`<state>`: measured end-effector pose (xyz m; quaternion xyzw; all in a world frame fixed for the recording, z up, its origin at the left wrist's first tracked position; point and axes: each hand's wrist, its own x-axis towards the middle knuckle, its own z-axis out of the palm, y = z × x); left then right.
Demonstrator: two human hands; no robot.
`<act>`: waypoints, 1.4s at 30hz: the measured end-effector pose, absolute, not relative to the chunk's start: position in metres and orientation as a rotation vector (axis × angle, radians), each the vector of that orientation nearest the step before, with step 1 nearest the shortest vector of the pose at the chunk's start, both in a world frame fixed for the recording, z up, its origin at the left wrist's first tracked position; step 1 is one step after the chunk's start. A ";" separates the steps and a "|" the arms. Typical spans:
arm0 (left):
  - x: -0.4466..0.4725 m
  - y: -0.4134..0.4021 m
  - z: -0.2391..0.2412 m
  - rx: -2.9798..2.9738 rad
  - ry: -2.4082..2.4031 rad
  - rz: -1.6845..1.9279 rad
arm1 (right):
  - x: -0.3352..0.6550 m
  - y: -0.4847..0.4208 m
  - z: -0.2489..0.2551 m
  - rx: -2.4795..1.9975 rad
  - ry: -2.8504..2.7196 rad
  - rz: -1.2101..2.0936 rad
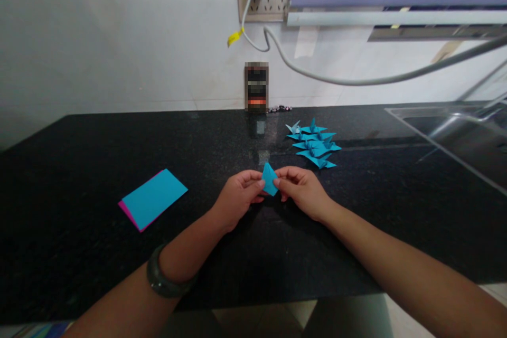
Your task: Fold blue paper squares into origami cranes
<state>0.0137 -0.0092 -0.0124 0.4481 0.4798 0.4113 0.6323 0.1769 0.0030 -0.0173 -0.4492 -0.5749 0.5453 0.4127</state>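
Between my two hands is a small piece of folded blue origami paper (270, 180), shaped like a kite with its point up. My left hand (246, 190) pinches its left edge, thumb in front and fingers behind. On the opposite edge, my right hand (298, 188) grips it the same way. Both hands are above the dark countertop. Beyond my right hand sits a cluster of several blue folded paper cranes (317, 147), with one paler crane (293, 128) at its back left.
Left of my hands lies a stack of blue paper (156, 198) with pink edges showing, on the black speckled countertop (222, 285). A blurred upright phone-like object (256, 87) leans at the wall beside a beaded strand (280, 109). A sink (467, 137) is at right; a cable (348, 83) hangs above.
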 end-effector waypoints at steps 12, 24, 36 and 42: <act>0.013 -0.008 -0.011 0.820 1.010 1.112 | 0.177 0.004 -0.024 -1.077 -1.434 1.382; 0.014 -0.012 -0.009 1.107 1.123 0.920 | 0.178 0.003 -0.018 -1.074 -1.499 1.234; 0.017 -0.014 -0.011 0.993 1.035 1.110 | 0.174 0.001 -0.019 -0.975 -1.344 1.474; 0.018 -0.016 -0.007 1.016 1.029 1.188 | 0.172 0.000 -0.021 -0.847 -1.159 1.600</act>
